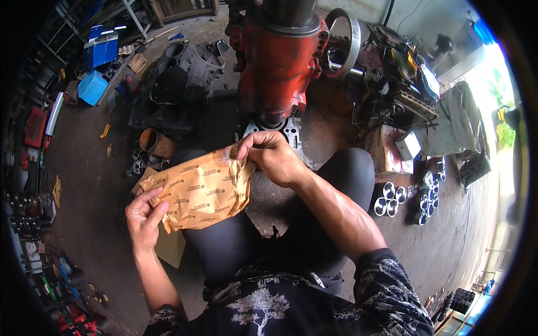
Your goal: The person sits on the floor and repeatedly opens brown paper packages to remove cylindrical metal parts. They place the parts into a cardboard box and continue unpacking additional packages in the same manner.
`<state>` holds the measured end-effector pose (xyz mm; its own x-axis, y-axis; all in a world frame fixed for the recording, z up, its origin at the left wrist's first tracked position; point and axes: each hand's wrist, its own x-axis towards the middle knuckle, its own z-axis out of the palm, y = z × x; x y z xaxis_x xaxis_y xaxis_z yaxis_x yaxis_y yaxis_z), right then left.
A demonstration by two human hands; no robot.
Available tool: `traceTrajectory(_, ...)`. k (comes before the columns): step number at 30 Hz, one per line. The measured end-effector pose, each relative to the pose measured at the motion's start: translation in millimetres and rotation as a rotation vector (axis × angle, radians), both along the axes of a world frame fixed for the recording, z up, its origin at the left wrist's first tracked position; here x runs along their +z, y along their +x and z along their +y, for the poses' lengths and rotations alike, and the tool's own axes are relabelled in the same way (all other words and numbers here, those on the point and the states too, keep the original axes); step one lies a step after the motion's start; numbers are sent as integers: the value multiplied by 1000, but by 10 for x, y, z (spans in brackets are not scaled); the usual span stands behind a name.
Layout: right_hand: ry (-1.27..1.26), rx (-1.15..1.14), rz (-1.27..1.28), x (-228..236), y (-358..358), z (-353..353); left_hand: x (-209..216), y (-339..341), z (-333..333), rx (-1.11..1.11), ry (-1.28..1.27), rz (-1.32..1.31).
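Note:
A crumpled sheet of brown printed wrapping paper point(210, 190) is stretched between my two hands, above my left thigh. My left hand point(144, 215) pinches its left end between thumb and fingers. At the upper right corner, the fingers of my right hand point(272, 157) are closed on the paper. Whether anything lies inside the paper cannot be made out. Below its left end, part of an open cardboard box point(170, 246) shows beside my left leg.
A red machine point(277, 61) with a handwheel point(350, 45) stands ahead over a metal engine part point(294, 134). Engine blocks point(185, 73) and a rusty cylinder sleeve point(157, 144) lie to the left. Several shiny pistons point(388, 191) stand on the floor at right, near a cluttered bench point(403, 73).

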<state>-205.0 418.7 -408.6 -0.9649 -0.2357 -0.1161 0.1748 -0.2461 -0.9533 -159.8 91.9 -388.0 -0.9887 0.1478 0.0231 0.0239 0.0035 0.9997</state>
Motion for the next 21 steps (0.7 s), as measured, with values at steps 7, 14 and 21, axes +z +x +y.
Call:
traceTrajectory(7, -116, 21, -6, -16, -61, 37, -119, -70, 45, 162, 247, 41)
traceTrajectory(14, 23, -65, 363, 105, -35, 60, -4, -44, 17, 95, 217, -1)
traceTrajectory(21, -15, -153, 475, 170, 17, 33, 62, 21, 68, 131, 242, -198)
